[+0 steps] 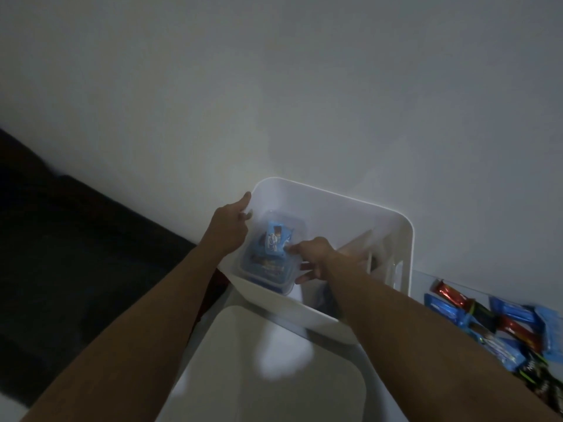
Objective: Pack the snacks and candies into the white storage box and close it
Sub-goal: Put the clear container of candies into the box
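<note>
While the white storage box (393,220) is steadied at its far-left rim by the left hand (233,222), a blue snack pack (275,242) is pinched inside by the right hand (313,257); dropped crooked, lid (259,360) closure could be blocked.

There is one white box (393,220) and one white lid (259,388). One clear tub (286,281) sits in the box. Two hands reach in, left (230,225) and right (316,254), and one pile of snacks (499,327) lies outside, too jumbled to count.
</note>
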